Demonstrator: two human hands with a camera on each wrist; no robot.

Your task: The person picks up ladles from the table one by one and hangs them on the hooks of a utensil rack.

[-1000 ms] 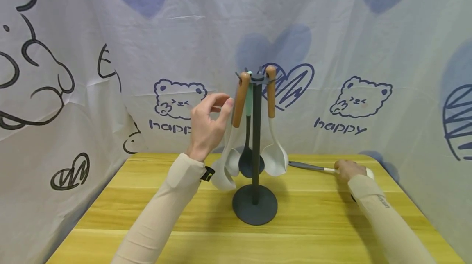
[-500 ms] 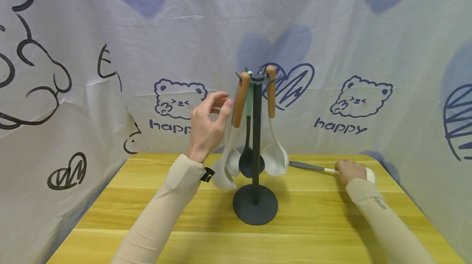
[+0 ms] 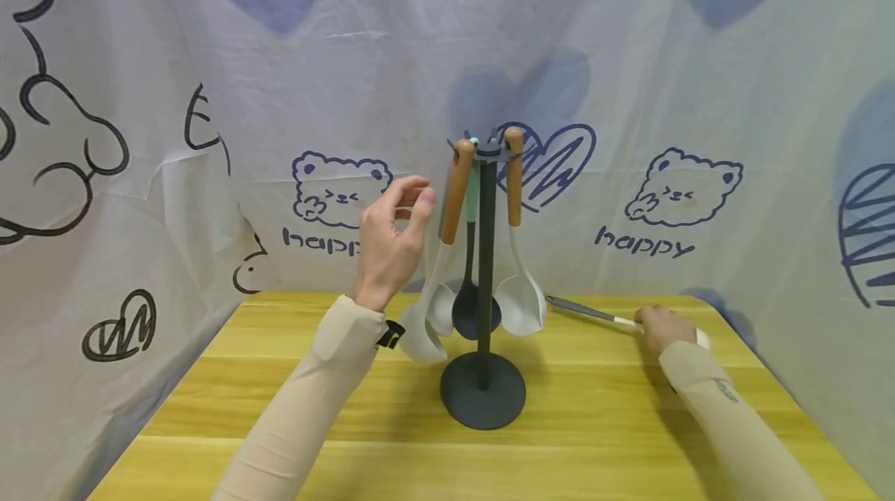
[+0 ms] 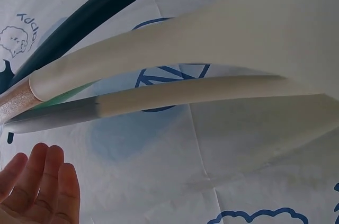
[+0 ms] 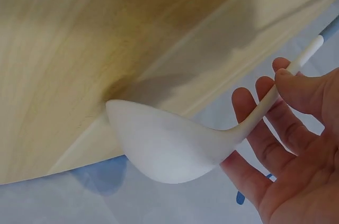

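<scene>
In the head view my right hand (image 3: 667, 328) is at the right of the table, over a white ladle with a grey handle (image 3: 580, 307). The right wrist view has my thumb and fingers pinching the ladle's neck, its white bowl (image 5: 164, 142) turned bottom outward, rim edge at the wood. My left hand (image 3: 391, 241) is raised left of the utensil stand (image 3: 485, 276), fingers loosely bent, apart from the nearest wooden-handled ladle (image 3: 454, 194). In the left wrist view, the left hand's fingers (image 4: 42, 184) hold nothing, below a grey-handled utensil (image 4: 58, 117).
Hanging on the stand are also a black ladle with a green handle (image 3: 471, 283) and another white, wooden-handled ladle (image 3: 517, 268). The round black base (image 3: 482, 408) stands on the wooden table (image 3: 594, 454). A printed white cloth (image 3: 419, 35) surrounds the table.
The handle end of the ladle in my right hand has risen slightly off the table. My left hand has drawn a little left, away from the stand.
</scene>
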